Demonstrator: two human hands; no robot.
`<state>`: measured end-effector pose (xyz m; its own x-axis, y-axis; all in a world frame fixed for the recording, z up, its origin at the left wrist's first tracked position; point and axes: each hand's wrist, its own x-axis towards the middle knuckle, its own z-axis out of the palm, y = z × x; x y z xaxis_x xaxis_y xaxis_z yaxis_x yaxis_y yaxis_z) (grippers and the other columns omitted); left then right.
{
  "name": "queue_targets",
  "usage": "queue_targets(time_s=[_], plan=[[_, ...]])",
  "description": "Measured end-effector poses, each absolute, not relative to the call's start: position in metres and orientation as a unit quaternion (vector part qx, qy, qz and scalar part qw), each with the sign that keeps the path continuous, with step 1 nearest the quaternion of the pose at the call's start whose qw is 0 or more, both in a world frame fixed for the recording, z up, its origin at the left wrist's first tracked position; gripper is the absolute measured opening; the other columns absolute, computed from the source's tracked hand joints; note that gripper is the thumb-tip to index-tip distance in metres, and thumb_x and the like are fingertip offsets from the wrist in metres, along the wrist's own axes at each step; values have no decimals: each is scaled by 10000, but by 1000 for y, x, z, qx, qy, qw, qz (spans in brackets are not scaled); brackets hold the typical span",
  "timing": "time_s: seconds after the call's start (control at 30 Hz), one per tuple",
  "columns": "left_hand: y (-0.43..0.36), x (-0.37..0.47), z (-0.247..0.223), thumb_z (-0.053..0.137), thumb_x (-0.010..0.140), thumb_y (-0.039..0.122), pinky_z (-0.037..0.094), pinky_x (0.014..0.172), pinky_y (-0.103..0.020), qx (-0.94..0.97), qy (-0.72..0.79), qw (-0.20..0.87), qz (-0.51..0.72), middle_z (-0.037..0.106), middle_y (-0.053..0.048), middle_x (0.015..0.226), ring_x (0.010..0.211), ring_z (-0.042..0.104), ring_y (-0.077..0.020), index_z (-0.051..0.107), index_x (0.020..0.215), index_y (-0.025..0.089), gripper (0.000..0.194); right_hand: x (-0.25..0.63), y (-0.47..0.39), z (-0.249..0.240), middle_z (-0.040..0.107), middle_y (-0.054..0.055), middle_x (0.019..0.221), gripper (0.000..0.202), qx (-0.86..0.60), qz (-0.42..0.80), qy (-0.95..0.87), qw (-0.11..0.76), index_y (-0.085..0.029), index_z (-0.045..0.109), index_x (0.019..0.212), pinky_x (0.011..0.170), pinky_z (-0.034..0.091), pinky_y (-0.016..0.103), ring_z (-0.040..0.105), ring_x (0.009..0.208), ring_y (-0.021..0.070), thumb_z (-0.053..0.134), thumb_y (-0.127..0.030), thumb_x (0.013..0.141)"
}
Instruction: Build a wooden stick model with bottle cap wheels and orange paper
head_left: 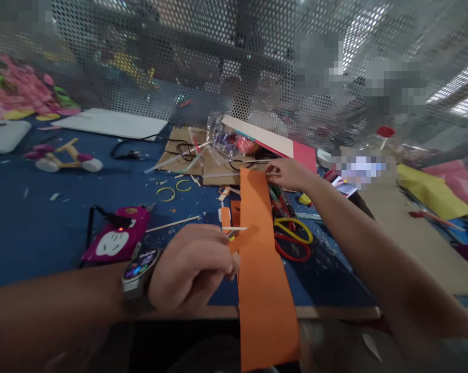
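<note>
A long orange paper strip runs from mid-table past the front edge towards me. My right hand is closed at its far end, fingers pinched at the corner, and a thin light piece shows by the fingertips. My left hand, with a watch on the wrist, is curled shut against the strip's left edge. Just past its knuckles a thin pale stick and a small orange flap show; what the fingertips grip is hidden. Scissors with yellow and red handles lie right of the strip.
A magenta glue-gun-like device with a lit red light lies left on the blue table. Farther off are a small wheeled stick model, cardboard pieces and a plastic bag. Perforated metal mesh stands behind.
</note>
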<state>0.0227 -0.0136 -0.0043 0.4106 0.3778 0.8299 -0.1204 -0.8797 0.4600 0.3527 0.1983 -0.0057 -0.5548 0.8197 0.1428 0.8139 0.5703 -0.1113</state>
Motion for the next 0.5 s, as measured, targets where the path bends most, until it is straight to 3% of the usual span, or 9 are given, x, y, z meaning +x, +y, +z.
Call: queue_targets(time_s=[0.27, 0.4, 0.5], plan=[[-3, 28, -3, 555, 1174, 205, 587, 928, -435, 695, 187, 236, 653, 752, -58, 973, 875, 712, -212, 681, 1174, 255, 136, 358, 197, -7, 824, 133, 1165, 169, -436, -6, -896, 86, -202, 865, 1053, 1023, 577, 429, 741, 1154, 323, 755, -212, 925], [1, 31, 0, 631, 1168, 340, 634, 1045, -508, 651, 234, 310, 652, 732, -82, 1100, 1083, 754, -276, 693, 1168, 261, 101, 354, 193, -11, 803, 137, 1211, 225, -419, -19, -904, 86, -211, 887, 1103, 1012, 589, 411, 745, 1135, 304, 722, -195, 952], [5, 29, 1, 617, 1174, 334, 638, 1081, -510, 663, 242, 314, 635, 744, -91, 1164, 1170, 760, -283, 674, 1198, 253, 102, 350, 190, -14, 822, 131, 1200, 258, -417, -24, -905, 83, -211, 902, 1127, 1039, 597, 403, 761, 1142, 295, 697, -182, 972]])
